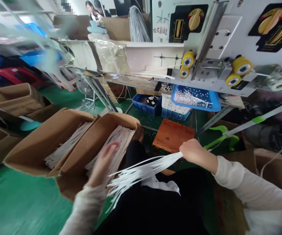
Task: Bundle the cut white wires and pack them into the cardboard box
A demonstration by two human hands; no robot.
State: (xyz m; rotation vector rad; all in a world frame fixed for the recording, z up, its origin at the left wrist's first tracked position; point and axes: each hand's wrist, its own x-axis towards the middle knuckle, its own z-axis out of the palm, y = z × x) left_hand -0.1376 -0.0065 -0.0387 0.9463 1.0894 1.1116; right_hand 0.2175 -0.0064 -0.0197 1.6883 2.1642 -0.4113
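Observation:
My right hand is closed around one end of a bundle of thin white strips, which fans out leftward over my dark lap. My left hand is stretched out with fingers extended, blurred by motion, over the nearer cardboard box that is packed with the same white strips. A second cardboard box to its left also holds white strips.
A small wooden stool stands on the green floor ahead. Above it is a machine with yellow rollers and a blue tray of small white parts. Blue bins sit below. More cardboard boxes lie at left. People are far back.

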